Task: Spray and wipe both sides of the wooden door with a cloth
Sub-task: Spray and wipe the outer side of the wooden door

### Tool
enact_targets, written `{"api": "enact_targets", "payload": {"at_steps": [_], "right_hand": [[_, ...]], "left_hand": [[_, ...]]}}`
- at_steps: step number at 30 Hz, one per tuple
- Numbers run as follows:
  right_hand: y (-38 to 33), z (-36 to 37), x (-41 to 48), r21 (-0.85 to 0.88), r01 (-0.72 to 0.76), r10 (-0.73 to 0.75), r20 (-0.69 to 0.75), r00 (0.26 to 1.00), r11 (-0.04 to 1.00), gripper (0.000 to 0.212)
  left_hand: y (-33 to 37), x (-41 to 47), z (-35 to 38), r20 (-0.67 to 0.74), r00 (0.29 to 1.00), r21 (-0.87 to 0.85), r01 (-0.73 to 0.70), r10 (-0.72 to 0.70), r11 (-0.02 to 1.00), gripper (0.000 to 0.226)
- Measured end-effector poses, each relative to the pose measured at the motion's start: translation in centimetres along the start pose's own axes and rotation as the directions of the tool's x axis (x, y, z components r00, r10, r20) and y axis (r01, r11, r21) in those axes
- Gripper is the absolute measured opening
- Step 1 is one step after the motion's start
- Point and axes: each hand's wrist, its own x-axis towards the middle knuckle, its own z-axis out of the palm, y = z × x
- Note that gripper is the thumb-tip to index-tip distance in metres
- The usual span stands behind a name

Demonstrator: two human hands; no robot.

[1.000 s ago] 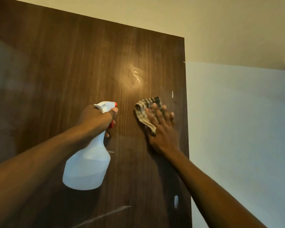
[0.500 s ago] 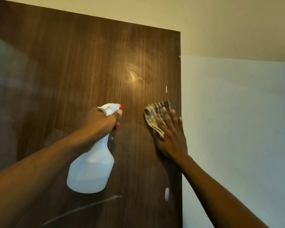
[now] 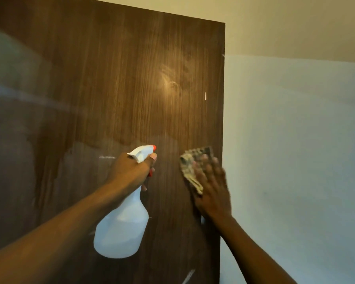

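Note:
A dark wooden door [image 3: 111, 83] fills the left and middle of the view, glossy, with a wet patch and drips at left. My left hand [image 3: 131, 171] grips the neck and trigger of a white spray bottle [image 3: 123, 228] with a red nozzle tip, held close to the door. My right hand [image 3: 211, 187] lies flat with straight fingers on a checked cloth [image 3: 190, 162] and presses it against the door near its right edge. Most of the cloth is hidden under the palm.
The door's right edge [image 3: 223, 119] stands free against a pale blue wall [image 3: 295, 160]. A cream ceiling [image 3: 275, 23] runs above. Small white marks show on the door surface.
My right hand has slid the cloth rightward toward the door's edge. The left hand with the bottle has stayed beside it; the view has tilted up slightly.

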Motion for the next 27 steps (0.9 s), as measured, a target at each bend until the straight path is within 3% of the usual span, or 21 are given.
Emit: {"api": "enact_targets", "payload": {"at_steps": [4, 6, 8, 10, 12, 14, 17, 19, 21, 24, 27], "right_hand": [[1.1, -0.7, 1.6, 0.135, -0.329, 0.334, -0.021, 0.942, 0.935, 0.069], [-0.6, -1.0, 4.9, 0.152, -0.381, 0.390, -0.036, 0.920, 0.912, 0.069], [-2.5, -0.6, 6.9, 0.134, -0.319, 0.327, -0.035, 0.945, 0.938, 0.070], [-3.9, 0.2, 6.6, 0.066, -0.170, 0.173, -0.035, 0.984, 0.983, 0.071], [-4.1, 0.7, 4.1, 0.010, 0.006, -0.006, 0.019, 1.000, 1.000, 0.070], [-2.5, 0.7, 0.8, -0.009, 0.089, -0.088, 0.033, 0.996, 0.996, 0.069], [-0.2, -0.2, -0.7, -0.024, -0.065, 0.065, 0.010, 0.998, 0.998, 0.066], [-1.0, -0.6, 1.9, 0.031, -0.240, 0.240, -0.018, 0.971, 0.970, 0.067], [-3.3, -0.6, 6.0, 0.055, -0.295, 0.297, -0.026, 0.955, 0.954, 0.069], [-7.4, 0.1, 10.0, 0.020, -0.175, 0.175, -0.024, 0.984, 0.984, 0.068], [-10.7, 1.3, 8.1, -0.001, 0.055, -0.055, 0.045, 0.997, 0.998, 0.074]], "left_hand": [[-1.5, -1.6, -0.3, -0.044, 0.999, 0.050, -0.004, 0.006, 0.999, 0.028], [-2.0, -1.8, -0.5, -0.064, 0.998, 0.067, 0.009, -0.005, 0.998, 0.029], [-2.2, -1.8, -0.6, -0.070, 0.998, 0.093, 0.015, -0.008, 0.996, 0.033], [-2.5, -1.6, -0.5, -0.075, 0.997, 0.093, 0.009, -0.002, 0.996, 0.038], [-2.8, -1.8, -0.4, -0.074, 0.997, 0.104, -0.001, 0.009, 0.995, 0.039], [-3.3, -2.3, -0.4, -0.076, 0.997, 0.122, 0.004, 0.005, 0.993, 0.040], [-3.9, -2.7, -1.2, -0.095, 0.995, 0.126, 0.032, -0.020, 0.992, 0.041], [-4.2, -2.4, -2.1, -0.118, 0.993, 0.121, 0.042, -0.028, 0.992, 0.040], [-4.3, -2.0, -2.8, -0.136, 0.990, 0.115, 0.048, -0.032, 0.992, 0.038], [-4.6, -1.2, -3.7, -0.144, 0.989, 0.119, 0.063, -0.045, 0.991, 0.039], [-4.8, -0.7, -4.9, -0.150, 0.988, 0.126, 0.059, -0.039, 0.990, 0.045]]}}
